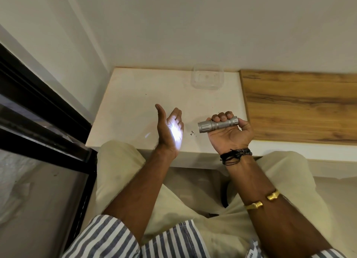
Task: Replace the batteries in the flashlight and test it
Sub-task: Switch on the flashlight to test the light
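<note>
Right hand (pixel 229 130) grips the unmarked silver flashlight (pixel 217 124), beam lighting the open, empty left hand (pixel 171 131)

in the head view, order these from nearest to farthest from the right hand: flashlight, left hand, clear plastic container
1. flashlight: gripped in the right hand itself, head pointing left.
2. left hand: to the left, palm open and lit by the beam, apart from the flashlight.
3. clear plastic container: at the back of the white counter, near the wall.
</note>
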A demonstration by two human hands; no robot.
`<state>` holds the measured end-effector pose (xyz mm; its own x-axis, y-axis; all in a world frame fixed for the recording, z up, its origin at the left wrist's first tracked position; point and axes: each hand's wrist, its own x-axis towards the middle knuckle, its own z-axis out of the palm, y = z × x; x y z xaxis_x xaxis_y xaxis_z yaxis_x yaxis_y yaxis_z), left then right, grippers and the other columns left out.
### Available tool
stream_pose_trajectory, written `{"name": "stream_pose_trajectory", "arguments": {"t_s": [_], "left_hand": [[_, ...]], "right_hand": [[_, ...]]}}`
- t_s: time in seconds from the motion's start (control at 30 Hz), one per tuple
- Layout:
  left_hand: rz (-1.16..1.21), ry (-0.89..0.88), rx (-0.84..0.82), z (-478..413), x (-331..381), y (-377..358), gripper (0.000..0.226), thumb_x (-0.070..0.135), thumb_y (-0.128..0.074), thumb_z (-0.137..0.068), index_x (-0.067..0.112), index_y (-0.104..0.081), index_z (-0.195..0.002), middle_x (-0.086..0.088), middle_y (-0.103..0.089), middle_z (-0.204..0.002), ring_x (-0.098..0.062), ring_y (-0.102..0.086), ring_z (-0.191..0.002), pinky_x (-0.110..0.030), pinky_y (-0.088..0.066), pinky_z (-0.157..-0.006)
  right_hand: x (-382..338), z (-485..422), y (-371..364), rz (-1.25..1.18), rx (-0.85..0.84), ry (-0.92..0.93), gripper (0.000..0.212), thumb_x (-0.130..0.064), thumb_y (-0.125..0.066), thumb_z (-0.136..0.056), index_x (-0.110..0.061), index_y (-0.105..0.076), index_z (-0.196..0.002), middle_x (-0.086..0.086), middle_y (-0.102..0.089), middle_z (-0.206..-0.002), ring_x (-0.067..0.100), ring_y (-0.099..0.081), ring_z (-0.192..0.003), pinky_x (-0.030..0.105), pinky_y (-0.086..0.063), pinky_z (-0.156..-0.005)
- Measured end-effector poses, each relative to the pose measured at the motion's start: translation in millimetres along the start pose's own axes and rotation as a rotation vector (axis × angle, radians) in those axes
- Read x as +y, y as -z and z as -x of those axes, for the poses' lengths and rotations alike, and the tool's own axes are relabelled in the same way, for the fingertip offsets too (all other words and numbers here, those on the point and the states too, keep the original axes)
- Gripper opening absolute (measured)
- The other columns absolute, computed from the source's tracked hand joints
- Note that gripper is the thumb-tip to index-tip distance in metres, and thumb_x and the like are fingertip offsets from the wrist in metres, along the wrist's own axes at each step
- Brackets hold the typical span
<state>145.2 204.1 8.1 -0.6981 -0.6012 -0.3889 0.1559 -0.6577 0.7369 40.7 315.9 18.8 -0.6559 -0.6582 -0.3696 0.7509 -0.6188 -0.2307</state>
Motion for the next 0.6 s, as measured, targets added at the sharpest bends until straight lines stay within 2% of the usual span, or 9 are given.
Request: {"name": "stream_pose_trajectory", "arguments": {"t_s": [0.23,0.6], "left_hand": [[-0.032,-0.022,0.025,-0.2,-1.4,-1.3,0.096,0.079,-0.007,-0.090,0.012,-0.018,-0.158,-0.010,-0.016,-0.167,-0.027,-0.012,-0.155,-0.044,-0.007,-0.126],[-0.003,-0.004,-0.001,0.5,0.1,-1.1,0.097,0.080,-0.010,-0.090,0.012,-0.021,-0.157,-0.009,-0.020,-0.166,-0.026,-0.014,-0.154,-0.043,-0.008,-0.126]], "right_hand": [[-0.5,-0.6,-2.8,0.001,0.012,0.007,0.011,-0.022,-0.044,-0.068,-0.012,-0.049,-0.070,0.004,-0.045,-0.066,0.023,-0.046,-0.062,0.035,-0.042,-0.076],[-0.4,-0.8,0.6,0.000,-0.011,0.006,0.011,-0.023,-0.046,-0.068,-0.013,-0.050,-0.070,0.003,-0.046,-0.066,0.023,-0.047,-0.062,0.037,-0.041,-0.080]]}}
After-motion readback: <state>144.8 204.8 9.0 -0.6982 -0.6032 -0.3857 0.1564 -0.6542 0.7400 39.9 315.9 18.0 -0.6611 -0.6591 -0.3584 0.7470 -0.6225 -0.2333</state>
